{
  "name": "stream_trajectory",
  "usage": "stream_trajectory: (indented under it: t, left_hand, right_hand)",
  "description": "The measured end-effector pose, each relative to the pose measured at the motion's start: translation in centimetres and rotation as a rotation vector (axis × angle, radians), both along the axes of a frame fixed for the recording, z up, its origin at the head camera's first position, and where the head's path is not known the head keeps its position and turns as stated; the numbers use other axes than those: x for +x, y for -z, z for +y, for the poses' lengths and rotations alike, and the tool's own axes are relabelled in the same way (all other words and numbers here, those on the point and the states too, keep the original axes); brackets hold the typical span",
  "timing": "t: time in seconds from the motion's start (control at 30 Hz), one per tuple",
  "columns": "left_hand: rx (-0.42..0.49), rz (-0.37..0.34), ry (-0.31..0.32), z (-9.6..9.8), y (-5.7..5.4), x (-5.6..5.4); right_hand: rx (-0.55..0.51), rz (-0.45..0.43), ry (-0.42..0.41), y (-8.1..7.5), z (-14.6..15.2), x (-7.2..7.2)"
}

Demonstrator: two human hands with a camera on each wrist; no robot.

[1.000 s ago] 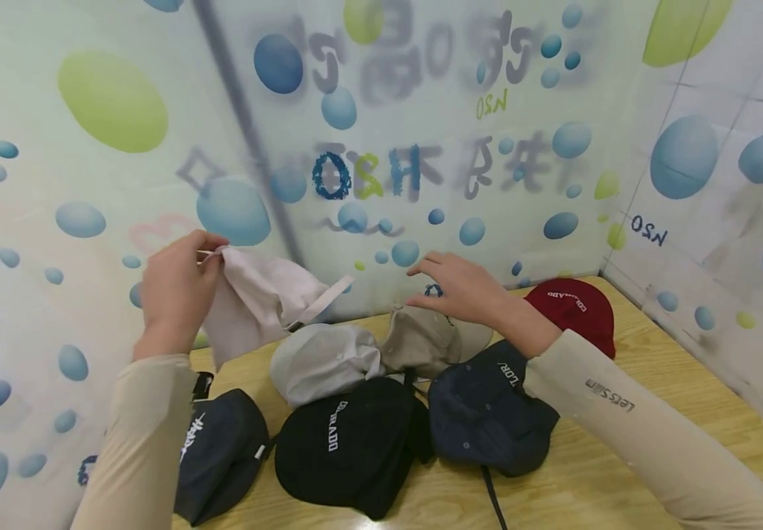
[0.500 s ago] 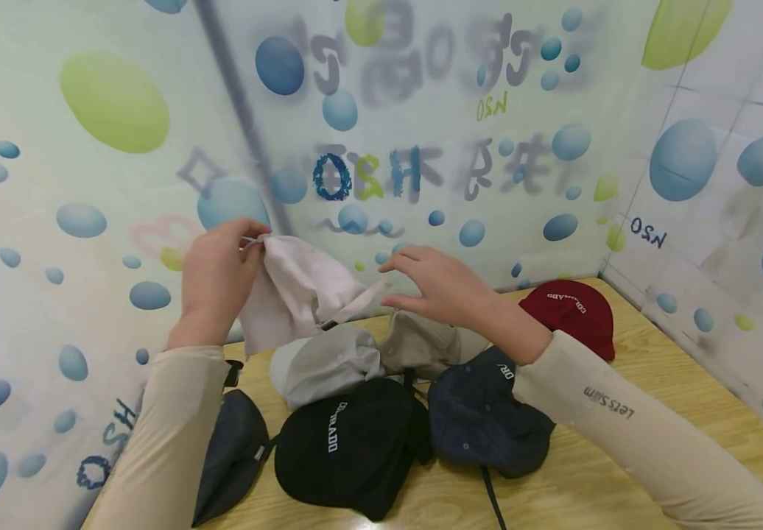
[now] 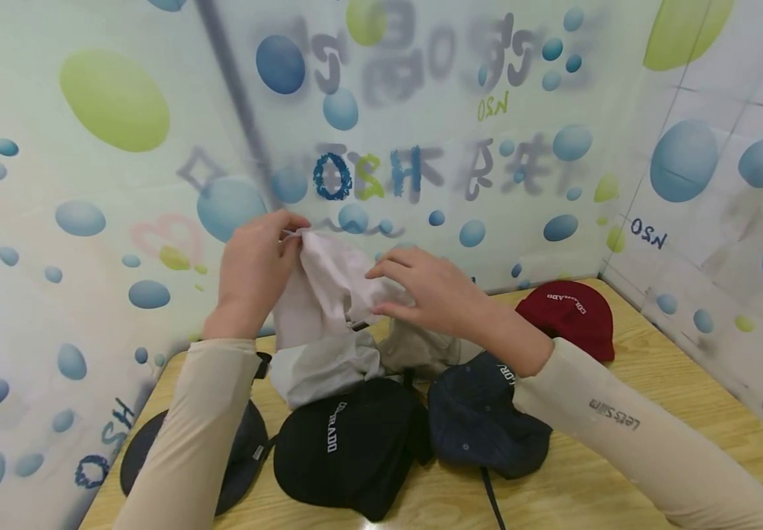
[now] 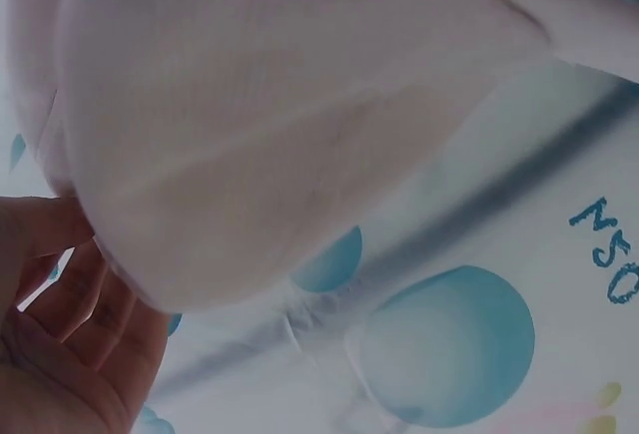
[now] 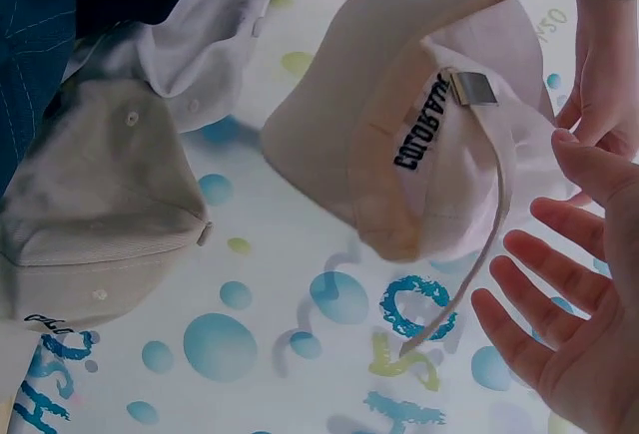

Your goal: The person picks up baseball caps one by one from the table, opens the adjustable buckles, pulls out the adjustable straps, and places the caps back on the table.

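My left hand [image 3: 255,269] pinches a pale pink baseball cap [image 3: 323,283] at its upper edge and holds it above the table. Inside the cap, dark lettering and a metal buckle [image 5: 472,88] with a loose strap [image 5: 496,215] show in the right wrist view. In the left wrist view, the cap's smooth cloth [image 4: 270,135] covers much of the picture, with my fingers at its edge. My right hand [image 3: 437,294] is beside the strap end, fingers spread and slightly bent. The right wrist view shows no cloth in its grasp.
Below lie a light grey cap [image 3: 325,368], a khaki cap [image 3: 415,346], a black cap [image 3: 348,449], a navy cap [image 3: 487,419] and a dark cap [image 3: 242,456]. A red cap [image 3: 570,316] sits at the back right. Patterned sheeting [image 3: 381,110] rises behind the wooden table [image 3: 660,368].
My left hand has carried the pink cap rightward and slightly up. My right hand has shifted left, so the cap and that hand are now close together. The other caps stay put.
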State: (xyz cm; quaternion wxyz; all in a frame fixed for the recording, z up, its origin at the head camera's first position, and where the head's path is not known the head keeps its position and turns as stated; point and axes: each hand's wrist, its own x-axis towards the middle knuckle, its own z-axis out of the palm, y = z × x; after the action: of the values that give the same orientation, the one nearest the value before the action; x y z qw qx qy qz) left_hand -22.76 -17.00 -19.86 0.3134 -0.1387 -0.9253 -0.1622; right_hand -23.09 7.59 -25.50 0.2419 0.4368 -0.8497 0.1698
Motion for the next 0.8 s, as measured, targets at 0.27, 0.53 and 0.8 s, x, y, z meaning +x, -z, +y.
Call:
stream_trajectory:
  t: [0.27, 0.53, 0.8]
  left_hand:
    - [-0.004, -0.004, 0.047, 1.1, 0.2, -0.1]
    - [-0.008, 0.013, 0.086, 1.9, 0.2, 0.0]
    - [-0.021, -0.026, 0.093, 2.4, 0.2, 0.2]
  right_hand:
    - [-0.007, 0.023, -0.032, 0.0, 0.3, 0.3]
    - [0.022, 0.032, -0.047, 0.3, 0.8, 0.4]
    - [0.028, 0.079, -0.099, 0.3, 1.3, 0.5]
